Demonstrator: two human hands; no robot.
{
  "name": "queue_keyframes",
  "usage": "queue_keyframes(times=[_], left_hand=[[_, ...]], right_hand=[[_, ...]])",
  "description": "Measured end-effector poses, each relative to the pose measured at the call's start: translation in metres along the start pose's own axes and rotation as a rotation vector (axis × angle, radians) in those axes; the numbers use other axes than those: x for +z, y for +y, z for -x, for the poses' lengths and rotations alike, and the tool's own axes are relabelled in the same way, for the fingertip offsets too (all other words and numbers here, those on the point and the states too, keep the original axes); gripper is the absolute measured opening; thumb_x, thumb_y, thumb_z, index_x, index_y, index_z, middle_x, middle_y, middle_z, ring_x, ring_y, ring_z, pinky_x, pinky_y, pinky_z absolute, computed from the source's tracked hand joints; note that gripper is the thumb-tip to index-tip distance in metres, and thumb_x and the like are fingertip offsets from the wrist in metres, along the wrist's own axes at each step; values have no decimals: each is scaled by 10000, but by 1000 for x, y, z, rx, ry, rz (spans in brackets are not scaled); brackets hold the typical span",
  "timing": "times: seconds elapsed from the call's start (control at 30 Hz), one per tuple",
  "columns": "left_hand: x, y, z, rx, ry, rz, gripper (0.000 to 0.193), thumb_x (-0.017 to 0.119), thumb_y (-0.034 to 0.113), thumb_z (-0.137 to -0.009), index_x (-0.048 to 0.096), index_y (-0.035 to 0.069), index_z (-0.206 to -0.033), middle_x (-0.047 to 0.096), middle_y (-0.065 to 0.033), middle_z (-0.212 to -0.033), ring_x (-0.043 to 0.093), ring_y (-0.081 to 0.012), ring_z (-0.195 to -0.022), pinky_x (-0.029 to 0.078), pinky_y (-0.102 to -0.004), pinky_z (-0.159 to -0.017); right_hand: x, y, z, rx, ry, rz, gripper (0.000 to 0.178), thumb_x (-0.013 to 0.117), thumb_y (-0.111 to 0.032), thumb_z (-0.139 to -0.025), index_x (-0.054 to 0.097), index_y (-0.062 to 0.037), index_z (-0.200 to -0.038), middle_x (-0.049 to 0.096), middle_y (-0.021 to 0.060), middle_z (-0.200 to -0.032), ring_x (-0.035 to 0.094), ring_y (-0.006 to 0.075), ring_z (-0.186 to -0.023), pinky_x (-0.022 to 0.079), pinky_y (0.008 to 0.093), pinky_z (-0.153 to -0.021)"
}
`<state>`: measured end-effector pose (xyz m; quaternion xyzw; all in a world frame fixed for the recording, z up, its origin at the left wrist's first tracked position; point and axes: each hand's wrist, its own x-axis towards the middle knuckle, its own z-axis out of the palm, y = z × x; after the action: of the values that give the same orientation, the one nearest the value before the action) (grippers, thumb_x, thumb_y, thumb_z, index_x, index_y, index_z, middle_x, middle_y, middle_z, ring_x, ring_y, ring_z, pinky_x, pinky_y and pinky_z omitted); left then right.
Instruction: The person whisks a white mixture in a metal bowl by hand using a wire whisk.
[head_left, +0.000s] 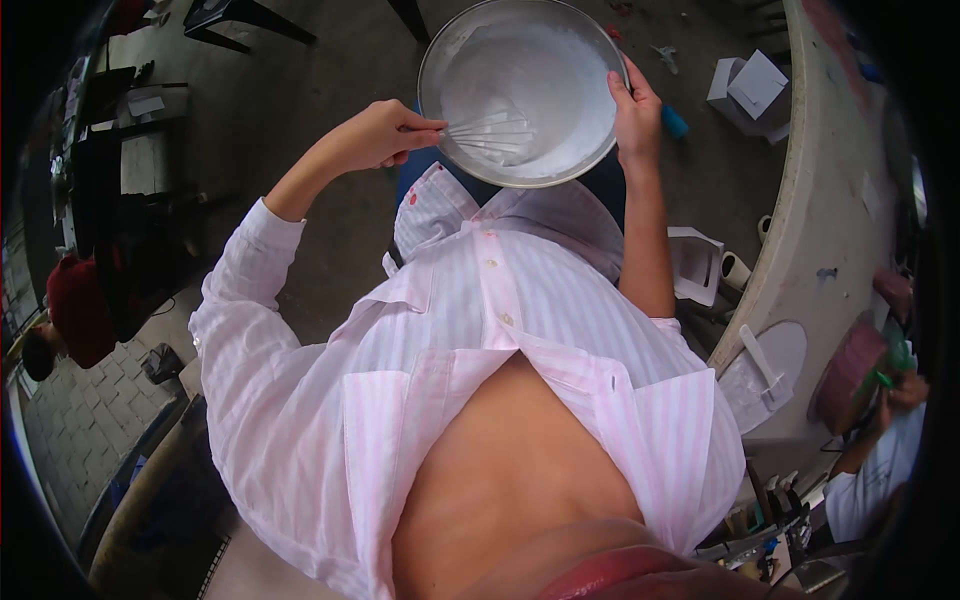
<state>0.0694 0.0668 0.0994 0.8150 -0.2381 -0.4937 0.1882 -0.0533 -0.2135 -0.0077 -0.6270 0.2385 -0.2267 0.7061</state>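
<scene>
A wide round metal bowl [432, 75] rests over my lap, its inside coated with a white, creamy mixture [575, 110]. My left hand [388, 136] is closed around the handle of a wire whisk [492, 130]. The whisk's wire loops lie in the mixture at the bowl's lower left, while the handle is mostly hidden by my fingers. On the opposite side, my right hand [637, 108] grips the bowl's rim, thumb over the edge and the other fingers around the outside.
A long pale table [800, 190] runs along my right. Beyond it, a co-worker's hand [905, 390] is near a pink round object [850, 375]. White boxes [757, 85] and a blue cylinder [674, 122] lie beyond my right hand. A person in red [85, 310] is far left; dark chair legs [270, 25] stand ahead.
</scene>
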Motion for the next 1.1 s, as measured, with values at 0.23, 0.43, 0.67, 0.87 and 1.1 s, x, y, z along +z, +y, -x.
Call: queue_keyframes(times=[0.23,0.43,0.67,0.87,1.1], left_hand=[[7,-13,-6,53,244,24,325,586,275,-962,632,143,-1255,415,-12,-541,380,-77,-480,368,-255,-466],[2,-7,-3,56,192,-27,326,597,275,-956,639,134,-1247,446,-7,-549,384,-76,-465,360,-255,-456],[3,-16,-8,91,172,-117,337,586,286,-957,630,134,-1254,428,-34,-522,417,-118,-469,398,-299,-493],[0,-5,-6,114,299,-167,332,592,308,-956,639,151,-1244,436,-24,-520,389,-95,-458,379,-284,-467],[6,-25,-10,232,368,-235,334,587,282,-956,629,142,-1256,438,-33,-523,399,-99,-472,377,-277,-465]], right_hand=[[2,1,-2,-19,-20,-27,360,562,-68,-938,566,26,-1286,663,80,-1155,596,117,-1026,441,250,-924],[1,-1,0,-20,-33,-16,354,559,-72,-940,573,16,-1283,665,82,-1149,599,117,-1017,444,249,-917],[3,-3,-1,-12,-42,-17,362,568,-68,-947,558,20,-1297,648,86,-1174,592,121,-1040,438,250,-936],[2,-3,-2,-41,-49,3,366,575,-73,-945,556,22,-1299,650,78,-1168,592,113,-1029,439,242,-924],[5,-4,0,30,-53,-15,364,573,-77,-947,559,20,-1297,654,75,-1160,591,107,-1020,442,239,-918]])
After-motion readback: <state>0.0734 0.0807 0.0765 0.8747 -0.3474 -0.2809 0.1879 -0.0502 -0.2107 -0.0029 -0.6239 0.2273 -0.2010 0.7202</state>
